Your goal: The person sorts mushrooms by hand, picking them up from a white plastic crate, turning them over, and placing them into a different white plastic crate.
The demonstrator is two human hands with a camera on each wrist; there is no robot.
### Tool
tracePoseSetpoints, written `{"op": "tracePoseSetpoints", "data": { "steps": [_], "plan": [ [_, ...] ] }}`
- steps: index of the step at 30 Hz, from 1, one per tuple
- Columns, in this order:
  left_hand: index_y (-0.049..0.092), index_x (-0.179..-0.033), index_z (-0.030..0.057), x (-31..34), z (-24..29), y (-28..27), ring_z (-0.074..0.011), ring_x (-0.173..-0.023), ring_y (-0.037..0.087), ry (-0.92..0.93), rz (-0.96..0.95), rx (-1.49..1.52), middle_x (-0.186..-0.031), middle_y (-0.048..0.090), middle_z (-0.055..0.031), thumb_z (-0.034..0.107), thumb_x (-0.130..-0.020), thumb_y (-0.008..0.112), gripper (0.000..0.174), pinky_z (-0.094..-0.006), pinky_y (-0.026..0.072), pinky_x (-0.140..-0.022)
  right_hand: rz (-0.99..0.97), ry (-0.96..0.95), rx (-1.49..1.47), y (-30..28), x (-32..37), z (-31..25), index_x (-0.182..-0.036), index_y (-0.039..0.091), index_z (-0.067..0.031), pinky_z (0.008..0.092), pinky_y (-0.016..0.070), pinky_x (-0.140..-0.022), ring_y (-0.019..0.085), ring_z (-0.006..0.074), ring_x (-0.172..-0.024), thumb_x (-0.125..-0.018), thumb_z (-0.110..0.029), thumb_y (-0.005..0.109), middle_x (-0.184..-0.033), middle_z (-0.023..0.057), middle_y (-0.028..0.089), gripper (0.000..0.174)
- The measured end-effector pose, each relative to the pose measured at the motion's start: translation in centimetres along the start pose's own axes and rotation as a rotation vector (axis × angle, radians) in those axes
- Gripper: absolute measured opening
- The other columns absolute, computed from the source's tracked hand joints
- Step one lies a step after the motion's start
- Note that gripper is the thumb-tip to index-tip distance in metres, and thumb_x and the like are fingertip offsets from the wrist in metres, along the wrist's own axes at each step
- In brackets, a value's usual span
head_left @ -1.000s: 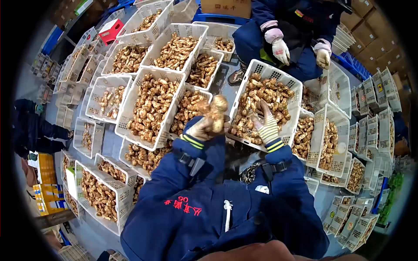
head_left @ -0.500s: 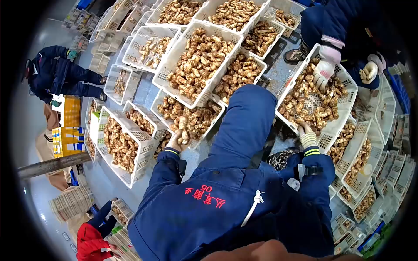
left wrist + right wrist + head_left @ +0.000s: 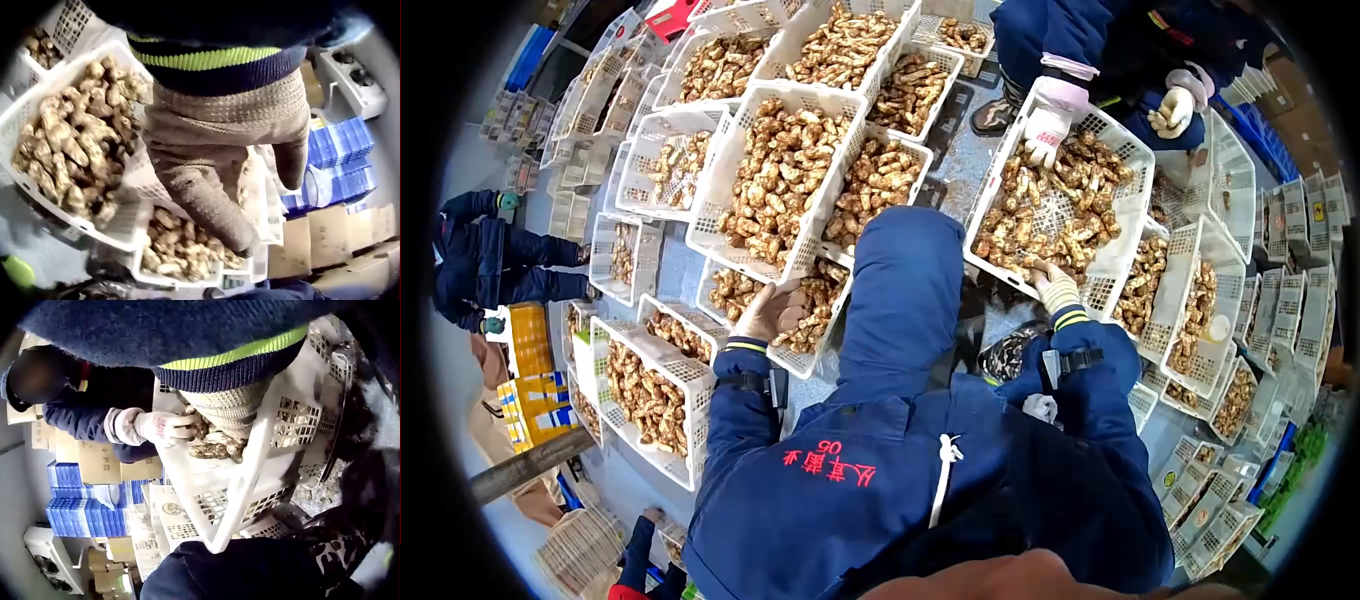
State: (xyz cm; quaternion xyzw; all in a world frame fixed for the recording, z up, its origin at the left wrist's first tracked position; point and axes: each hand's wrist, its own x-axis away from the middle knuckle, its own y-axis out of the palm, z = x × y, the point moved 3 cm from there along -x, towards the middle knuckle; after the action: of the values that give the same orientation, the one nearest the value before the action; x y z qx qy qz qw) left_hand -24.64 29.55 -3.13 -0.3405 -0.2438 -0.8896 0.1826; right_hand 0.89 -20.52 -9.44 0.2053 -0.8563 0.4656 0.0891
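Observation:
In the head view my gloved left hand (image 3: 762, 312) is over the near end of a low white crate of brown-and-cream mushrooms (image 3: 812, 325). Its fingers are extended with nothing held, and the left wrist view shows the glove (image 3: 206, 150) above the crates, thumb apart. My right hand (image 3: 1055, 288), in a striped glove, is at the near rim of another white crate (image 3: 985, 252). Its fingertips reach in among the mushrooms (image 3: 1012, 205); I cannot tell whether they grip one. The other person's white-gloved hand (image 3: 1048, 130) reaches into the same crate from the far side.
More mushroom crates stand close on the left, including a large one (image 3: 700, 222) stacked high. Further crates (image 3: 1195, 310) lean at the right. My raised knee (image 3: 905, 290) is between the two work areas. Another person (image 3: 500, 250) stands at far left.
A second ago my left hand held a clump of mushrooms before me; it moved left to the low crate and released it. The other person's hand came into the shared crate, whose bare bottom now shows.

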Motion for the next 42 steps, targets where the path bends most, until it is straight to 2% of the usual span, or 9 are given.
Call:
{"op": "tracePoseSetpoints", "data": {
  "steps": [5,15,18,21,30,38,40,41,42],
  "plan": [
    [0.042,-0.138,0.0029,-2.1,6.6,12.9,-0.0196,-0.088,0.062,0.214,-0.508,0.001,-0.108,0.062,-0.0111,0.046,-0.091,0.055,0.065,-0.0311,0.0508,-0.076,-0.219,-0.011,0.124,1.2,-3.6,1.4,-0.119,0.062,-0.0126,0.0384,0.0456,-0.094,0.06,0.033,-0.106,-0.087,-0.033,0.052,-0.111,0.0181,0.065,0.039],
    [0.055,-0.122,0.0059,-12.4,6.1,32.8,-0.0205,-0.095,0.063,0.06,-0.439,0.213,-0.109,0.063,-0.0117,0.031,-0.089,0.062,0.042,-0.0308,0.0538,-0.083,-0.563,-0.001,0.383,4.7,-7.2,0.8,-0.126,0.056,-0.0069,0.0417,0.0424,-0.099,0.054,0.0355,-0.117,-0.087,-0.035,0.049,-0.125,0.0222,0.056,0.049],
    [0.057,-0.121,0.0051,-15.4,2.4,33.8,-0.0207,-0.094,0.064,-0.091,-0.365,0.138,-0.108,0.064,-0.0103,0.03,-0.088,0.064,0.041,-0.0323,0.0539,-0.08,-0.578,0.119,0.287,2.8,-6.5,-1.2,-0.127,0.056,-0.0074,0.0414,0.0404,-0.101,0.053,0.035,-0.118,-0.087,-0.042,0.05,-0.126,0.0214,0.056,0.054],
    [0.051,-0.124,0.0069,-17.2,1.8,32.9,-0.024,-0.097,0.063,0.002,-0.359,0.107,-0.111,0.063,-0.013,0.028,-0.09,0.061,0.042,-0.0357,0.0517,-0.081,-0.571,0.073,0.175,2.8,-6.5,-0.2,-0.126,0.058,-0.0082,0.0404,0.0401,-0.101,0.053,0.0345,-0.118,-0.083,-0.059,0.051,-0.126,0.0211,0.057,0.067],
    [0.049,-0.125,0.0094,-16.9,2.3,33.3,-0.0259,-0.095,0.063,-0.005,-0.401,0.018,-0.113,0.063,-0.0134,0.028,-0.092,0.058,0.039,-0.0375,0.0516,-0.081,-0.528,0.097,0.351,1.0,-7.8,0.3,-0.123,0.06,-0.007,0.0389,0.0409,-0.1,0.055,0.0351,-0.116,-0.075,-0.071,0.052,-0.124,0.021,0.058,0.08],
    [0.049,-0.13,0.0106,-16.1,1.7,34.2,-0.0267,-0.108,0.057,-0.112,-0.359,0.069,-0.112,0.061,-0.011,0.031,-0.088,0.066,0.049,-0.0425,0.0481,-0.089,-0.089,0.1,-0.091,-5.2,-5.5,-4.5,-0.114,0.062,0.0021,0.036,0.0469,-0.087,0.063,0.0282,-0.099,-0.081,-0.058,0.063,-0.106,0.0189,0.067,0.069],
    [0.053,-0.126,0.0133,-16.1,1.8,34.4,-0.0238,-0.11,0.055,-0.167,-0.539,0.116,-0.116,0.059,-0.007,0.029,-0.086,0.068,0.045,-0.0454,0.0455,-0.092,-0.038,-0.053,-0.296,-5.0,-4.9,-6.8,-0.114,0.063,0.0004,0.033,0.0465,-0.085,0.063,0.0246,-0.094,-0.085,-0.053,0.062,-0.101,0.016,0.068,0.06],
    [0.053,-0.125,0.0133,-16.3,1.6,34.5,-0.0225,-0.11,0.055,-0.17,-0.612,0.15,-0.116,0.059,-0.0061,0.029,-0.086,0.068,0.044,-0.0447,0.0463,-0.091,-0.118,-0.126,-0.351,-5.8,-4.5,-8.4,-0.118,0.06,0.0022,0.0342,0.0467,-0.089,0.062,0.0306,-0.103,-0.084,-0.055,0.061,-0.106,0.0216,0.066,0.067],
    [0.054,-0.124,0.0133,-16.0,1.9,34.8,-0.0212,-0.109,0.055,-0.173,-0.684,0.183,-0.116,0.059,-0.0052,0.028,-0.086,0.069,0.044,-0.0441,0.0471,-0.09,-0.135,-0.148,-0.368,-6.0,-4.3,-9.5,-0.115,0.062,0.001,0.0323,0.049,-0.083,0.065,0.0246,-0.092,-0.087,-0.05,0.061,-0.099,0.0176,0.068,0.058]
  ]
}}
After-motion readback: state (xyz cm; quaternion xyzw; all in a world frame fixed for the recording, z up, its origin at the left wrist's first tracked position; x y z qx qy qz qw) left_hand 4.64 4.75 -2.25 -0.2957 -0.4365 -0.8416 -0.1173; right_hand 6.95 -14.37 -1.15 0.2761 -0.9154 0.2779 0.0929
